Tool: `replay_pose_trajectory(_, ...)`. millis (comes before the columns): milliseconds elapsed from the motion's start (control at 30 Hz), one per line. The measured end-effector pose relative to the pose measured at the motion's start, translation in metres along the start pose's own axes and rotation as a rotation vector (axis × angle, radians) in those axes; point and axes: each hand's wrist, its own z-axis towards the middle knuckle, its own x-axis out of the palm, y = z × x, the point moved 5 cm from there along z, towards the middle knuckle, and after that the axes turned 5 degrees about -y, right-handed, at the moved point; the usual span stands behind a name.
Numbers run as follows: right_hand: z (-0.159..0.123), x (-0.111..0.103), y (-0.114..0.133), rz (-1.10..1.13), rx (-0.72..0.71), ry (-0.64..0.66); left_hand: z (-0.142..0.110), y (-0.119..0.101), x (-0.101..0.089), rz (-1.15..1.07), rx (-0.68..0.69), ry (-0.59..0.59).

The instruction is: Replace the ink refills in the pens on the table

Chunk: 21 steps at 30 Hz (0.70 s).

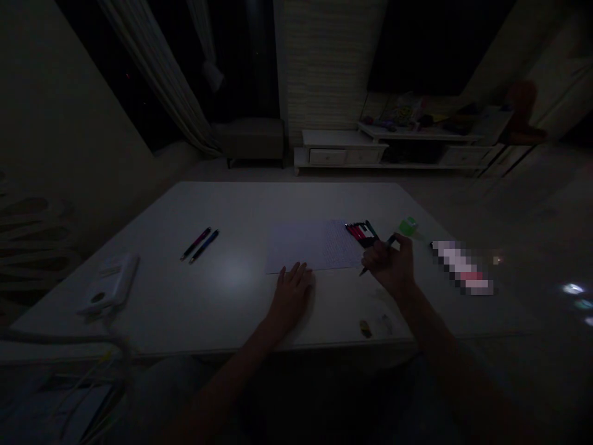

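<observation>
The room is very dark. My left hand lies flat on the white table with its fingers stretched out, touching the near edge of a sheet of paper. My right hand is closed round a dark pen just right of the sheet's near right corner. A small bunch of red and dark pens lies beside the paper's right edge, just beyond my right hand.
Two pens, one red and one blue, lie at the table's left. A white device with a cable sits near the left edge. A green object stands at the right. A small yellowish item lies by the near edge.
</observation>
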Motion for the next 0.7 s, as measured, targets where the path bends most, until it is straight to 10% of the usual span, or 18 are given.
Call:
replay_pose_trajectory(267, 0.000, -0.016, 0.000, 0.530, 0.150, 0.033, 0.000, 0.002, 0.000, -0.024, -0.037, 0.022)
replay_pose_trajectory(700, 0.006, -0.017, -0.009, 0.379, 0.169, -0.007, -0.001, 0.004, 0.006, -0.056, -0.006, 0.019)
